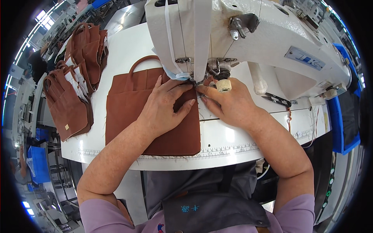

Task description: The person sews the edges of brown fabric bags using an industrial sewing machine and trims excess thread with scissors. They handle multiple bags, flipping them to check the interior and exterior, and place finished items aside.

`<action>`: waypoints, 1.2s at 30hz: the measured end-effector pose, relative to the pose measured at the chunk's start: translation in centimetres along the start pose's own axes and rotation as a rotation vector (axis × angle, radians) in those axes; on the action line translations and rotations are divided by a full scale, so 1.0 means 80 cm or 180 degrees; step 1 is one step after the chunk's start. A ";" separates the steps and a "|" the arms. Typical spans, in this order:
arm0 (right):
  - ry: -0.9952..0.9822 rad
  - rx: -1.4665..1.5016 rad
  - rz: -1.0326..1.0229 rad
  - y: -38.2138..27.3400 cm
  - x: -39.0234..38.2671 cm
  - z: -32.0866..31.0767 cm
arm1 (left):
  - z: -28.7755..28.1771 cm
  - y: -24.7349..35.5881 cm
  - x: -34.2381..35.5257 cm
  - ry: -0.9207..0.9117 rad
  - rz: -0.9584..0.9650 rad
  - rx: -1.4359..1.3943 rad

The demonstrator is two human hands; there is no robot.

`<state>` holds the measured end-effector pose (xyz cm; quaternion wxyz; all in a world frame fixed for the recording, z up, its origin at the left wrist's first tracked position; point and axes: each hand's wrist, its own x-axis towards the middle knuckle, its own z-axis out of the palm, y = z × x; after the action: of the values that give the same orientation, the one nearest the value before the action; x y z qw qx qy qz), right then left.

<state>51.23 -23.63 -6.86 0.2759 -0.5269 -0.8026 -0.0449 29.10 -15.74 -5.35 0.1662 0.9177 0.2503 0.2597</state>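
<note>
A brown handbag piece [171, 138] with a looped handle lies flat on the sewing machine's white table. My left hand [165, 105] rests open on its upper right part, fingers apart and pointing toward the needle area. At the bag's upper right edge, beside the presser foot [197, 82], my right hand [231, 103] has its thumb and forefinger drawn together on that edge. A cream tension knob [223, 85] hides some of the right fingers. The needle tip is too small to make out.
Stacked brown bags [70, 108] stand at the left of the table. The white sewing machine [279, 42] fills the upper right. Black thread snips [278, 99] lie right of my right hand. A ruler strip [217, 152] follows the front edge; a blue bin [345, 143] is far right.
</note>
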 end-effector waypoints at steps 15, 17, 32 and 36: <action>0.0063 0.0224 -0.0014 -0.010 0.006 -0.010 | 0.007 -0.008 -0.006 -0.0064 -0.0045 0.0085; 0.0079 0.0151 -0.0008 -0.013 0.007 -0.010 | 0.002 -0.005 -0.005 0.0044 0.0052 0.0214; 0.0114 0.0092 0.0076 -0.015 0.006 -0.007 | 0.004 -0.020 0.001 -0.0172 -0.0075 0.0043; 0.0035 0.0141 0.0106 -0.014 0.006 -0.010 | -0.001 -0.022 0.007 -0.0189 -0.0048 0.0040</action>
<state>50.42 -24.01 -5.69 0.2927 -0.5337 -0.7930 -0.0255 28.79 -13.99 -5.86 0.1697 0.9242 0.2537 0.2295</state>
